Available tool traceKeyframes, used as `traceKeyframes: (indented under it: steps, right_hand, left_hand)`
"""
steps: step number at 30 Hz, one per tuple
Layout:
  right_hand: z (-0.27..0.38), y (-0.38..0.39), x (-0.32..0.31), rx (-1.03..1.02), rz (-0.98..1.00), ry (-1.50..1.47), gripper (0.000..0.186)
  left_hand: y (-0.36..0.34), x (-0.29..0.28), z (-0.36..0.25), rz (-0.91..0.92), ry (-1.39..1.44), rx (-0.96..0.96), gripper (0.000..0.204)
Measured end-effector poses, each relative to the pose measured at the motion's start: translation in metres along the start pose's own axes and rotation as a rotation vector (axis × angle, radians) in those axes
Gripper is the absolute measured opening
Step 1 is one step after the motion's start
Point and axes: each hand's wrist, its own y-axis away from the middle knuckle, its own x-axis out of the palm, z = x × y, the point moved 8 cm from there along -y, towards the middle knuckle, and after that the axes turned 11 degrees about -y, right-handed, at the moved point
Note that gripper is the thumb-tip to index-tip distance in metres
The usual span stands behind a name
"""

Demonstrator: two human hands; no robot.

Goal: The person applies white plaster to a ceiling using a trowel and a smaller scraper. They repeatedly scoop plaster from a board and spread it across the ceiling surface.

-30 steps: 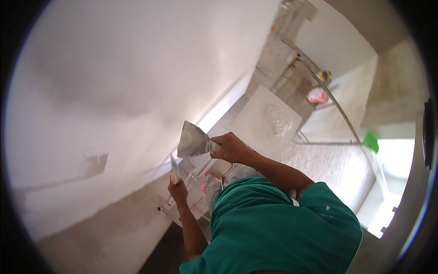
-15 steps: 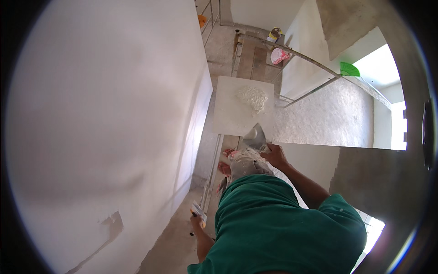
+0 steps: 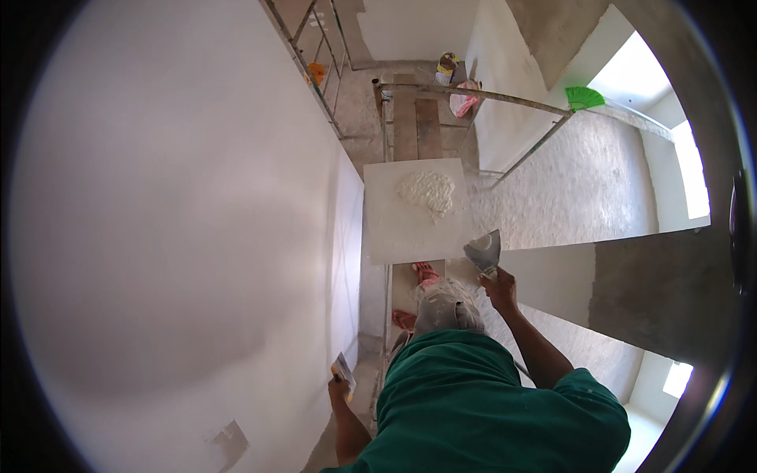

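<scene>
My right hand [image 3: 498,289] is closed round the handle of a broad-bladed putty knife [image 3: 484,251], which carries a white smear on its blade. It is held just off the near right corner of a pale square board [image 3: 394,236]. A lumpy heap of white putty [image 3: 426,194] lies on the far part of that board. Low on the left, my left hand [image 3: 338,387] grips a wide filling knife [image 3: 344,370] with some yellow on it, close to the white wall [image 3: 197,236]. My left fingers show only in part.
Scaffold planks [image 3: 405,126] run ahead, with a bent metal rail [image 3: 505,98] at the right and a scaffold frame [image 3: 331,47] at far left. Beyond the board stand a bucket [image 3: 447,67] and a pink-white bag [image 3: 465,101]. A green fan-shaped thing [image 3: 584,98] is by the rail.
My right hand has moved the putty knife rightward, away from my leg and the board's near edge. My left hand now appears nearer the wall. The whole view has shifted.
</scene>
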Motion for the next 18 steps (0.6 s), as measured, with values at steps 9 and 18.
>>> traceKeyframes:
  steps: [9, 18]
  right_hand:
    - [-0.001, -0.066, -0.031, 0.065, -0.162, -0.115, 0.017]
    - [0.002, -0.136, -0.047, 0.115, -0.21, -0.211, 0.014]
  left_hand:
    - [-0.018, -0.028, -0.1, 0.166, -0.283, -0.084, 0.032]
    - [-0.028, -0.036, -0.256, 0.063, -0.261, 0.135, 0.035]
